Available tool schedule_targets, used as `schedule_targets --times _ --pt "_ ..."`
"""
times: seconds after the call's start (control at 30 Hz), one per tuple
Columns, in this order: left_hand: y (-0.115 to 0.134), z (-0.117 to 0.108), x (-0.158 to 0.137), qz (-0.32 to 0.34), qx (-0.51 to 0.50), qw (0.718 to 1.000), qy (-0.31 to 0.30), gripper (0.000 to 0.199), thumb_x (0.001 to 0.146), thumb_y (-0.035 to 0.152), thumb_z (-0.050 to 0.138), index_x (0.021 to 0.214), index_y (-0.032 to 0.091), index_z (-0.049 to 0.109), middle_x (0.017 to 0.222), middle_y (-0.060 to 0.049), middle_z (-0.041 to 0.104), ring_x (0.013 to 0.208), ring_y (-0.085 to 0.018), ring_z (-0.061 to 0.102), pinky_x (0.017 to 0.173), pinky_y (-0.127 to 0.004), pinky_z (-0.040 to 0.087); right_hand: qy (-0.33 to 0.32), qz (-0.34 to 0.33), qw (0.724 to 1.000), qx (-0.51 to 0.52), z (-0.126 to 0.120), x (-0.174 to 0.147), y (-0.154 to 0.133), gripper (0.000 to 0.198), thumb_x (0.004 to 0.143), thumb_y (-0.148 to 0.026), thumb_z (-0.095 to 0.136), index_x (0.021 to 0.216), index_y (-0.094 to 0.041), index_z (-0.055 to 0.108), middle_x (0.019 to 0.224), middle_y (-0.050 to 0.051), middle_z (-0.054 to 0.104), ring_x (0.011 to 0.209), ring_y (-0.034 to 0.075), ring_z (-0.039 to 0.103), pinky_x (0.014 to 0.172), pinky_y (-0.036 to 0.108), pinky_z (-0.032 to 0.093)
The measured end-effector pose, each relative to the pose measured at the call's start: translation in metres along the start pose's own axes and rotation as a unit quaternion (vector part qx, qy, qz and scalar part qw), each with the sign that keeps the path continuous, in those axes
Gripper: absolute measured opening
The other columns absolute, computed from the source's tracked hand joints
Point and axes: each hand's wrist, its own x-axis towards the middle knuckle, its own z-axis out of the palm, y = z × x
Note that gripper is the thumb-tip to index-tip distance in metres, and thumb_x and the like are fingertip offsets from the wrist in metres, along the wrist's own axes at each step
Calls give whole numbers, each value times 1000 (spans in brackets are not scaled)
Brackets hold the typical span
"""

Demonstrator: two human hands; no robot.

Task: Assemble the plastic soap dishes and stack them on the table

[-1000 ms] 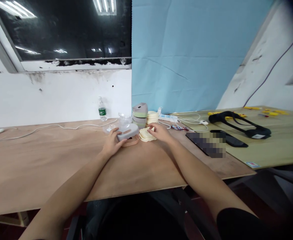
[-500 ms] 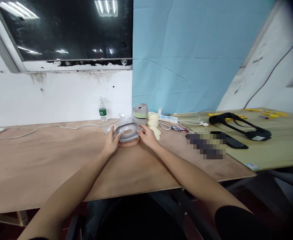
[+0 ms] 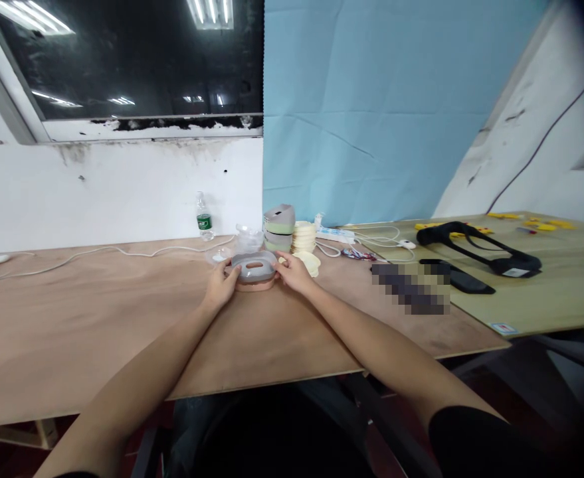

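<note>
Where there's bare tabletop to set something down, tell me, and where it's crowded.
Largest: the table left of the left forearm, between white cable and front edge. Smaller: between the forearms, in front of the peach piece. Crowded: behind the gray tray and right hand, with clear containers, gray-green stack and cream stack.

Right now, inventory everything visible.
Slotted tray: 1, grey, between hands
Lower tray: 1, peach, beneath it
Containers: several, clear, behind
Case stack: 1, grey-green, back
Lid stack: 1, cream, beside cases
Loose lids: unclear, cream, before stack
Bottle: 1, clear, by wall
Cables: several, white, back
Power strip: 1, white, back
Frame: 1, black, right table
Slab: 1, black, by frame
Pieces: several, yellow, right
Sheet: 1, blue, wall
Window: 1, dark, upper left
Tables: 2, brown, yellowish, adjoining
Left hand: 1, tray's left
Right hand: 1, tray's right
</note>
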Motion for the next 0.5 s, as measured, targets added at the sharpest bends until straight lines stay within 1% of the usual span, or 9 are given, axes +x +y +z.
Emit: schedule_targets --times 0.1,0.17,0.2,0.27,0.33,0.37,0.4,0.47,0.5 --pt "-7 0 -1 -3 33 999 -1 52 86 54 47 115 13 61 115 -14 62 106 -26 59 95 -42 42 -11 -1 1000 -3 1 -1 -1 57 83 -39 57 133 -12 49 57 -2 65 53 15 60 57 27 47" --pt "-9 1 -2 -16 54 998 -10 52 85 55 49 114 14 61 118 -15 60 114 -28 55 99 -44 39 -22 -11 1000 -18 1 -2 -2 52 83 -38 58 129 -14 52 57 -2 64 57 16 62 61 27 48" --pt "-9 0 -1 -20 60 998 -3 52 83 55 51 115 15 61 120 -15 59 116 -29 53 100 -44 38 -27 -18 999 -26 1 -3 -3 50 84 -38 57 128 -14 53 57 -2 64 58 16 62 62 27 48" --pt "-1 -4 1 -11 56 998 37 52 82 52 53 118 15 59 122 -15 56 115 -29 53 98 -43 40 -36 -30 998 -36 0 -6 -5 49 85 -40 56 127 -14 54 57 -2 64 60 16 63 65 28 47" --pt "19 -14 -3 26 27 996 86 48 84 49 51 118 15 58 120 -14 56 105 -25 57 91 -40 45 -41 -43 997 -42 -2 -8 -7 50 87 -44 53 128 -14 53 58 -1 64 62 16 63 66 28 47" --pt "33 -21 -10 47 6 994 100 45 85 49 50 116 17 59 116 -12 58 98 -23 59 86 -39 48 -42 -49 997 -46 -2 -9 -7 51 87 -45 52 128 -14 52 58 -1 64 62 17 63 66 28 47" --pt "48 -28 -21 62 -15 993 100 42 86 50 48 112 19 60 110 -9 61 90 -21 60 81 -38 49 -42 -57 996 -49 -3 -9 -7 52 88 -46 51 128 -15 52 59 -1 63 63 17 63 66 28 46" --pt "77 -42 -60 80 -52 994 46 41 86 55 46 108 24 63 102 -6 64 84 -20 60 74 -37 51 -45 -73 995 -57 -3 -9 -6 51 88 -47 51 129 -16 51 60 -2 63 63 16 62 65 28 46" --pt "89 -47 -86 72 -81 994 -1 44 87 59 43 109 27 63 99 -6 65 82 -20 61 70 -37 51 -47 -79 994 -61 -3 -9 -5 51 87 -46 52 128 -16 51 61 -2 63 63 16 62 64 27 45"
